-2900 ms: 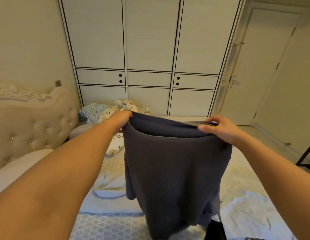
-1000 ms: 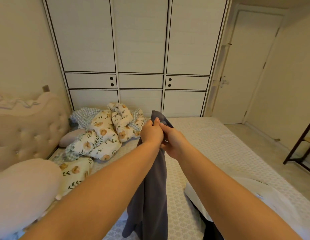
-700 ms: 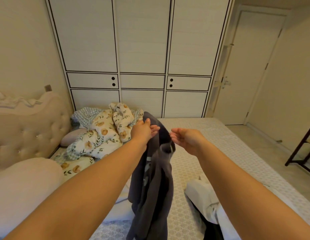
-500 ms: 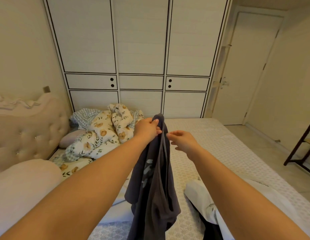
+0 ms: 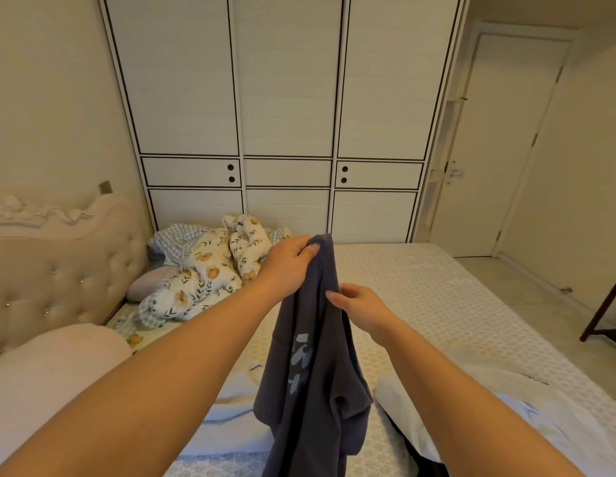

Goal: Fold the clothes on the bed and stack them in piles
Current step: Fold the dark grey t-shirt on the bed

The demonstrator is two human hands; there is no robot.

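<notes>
A dark grey garment of soft, matte knit hangs in limp vertical folds above the bed, held up in the air in front of the person. The left hand has its grip clamped on the ribbed top edge, thumb and fingers pinching the bunched cloth; the right hand sits lower, its fingers curled onto the garment's right edge, closed on the fabric. A pale blue, leaf-like print shows on the hanging front. The mattress cover beneath is cream with a fine quilted, honeycomb-like texture. White clothes lie crumpled at the lower right of the bed, and another pale piece lies flat under the grey one. Near the head end a rumpled floral duvet with a checked underside is heaped beside a tufted, buttoned headboard. Behind stands a white panelled wardrobe with dark trim lines.
</notes>
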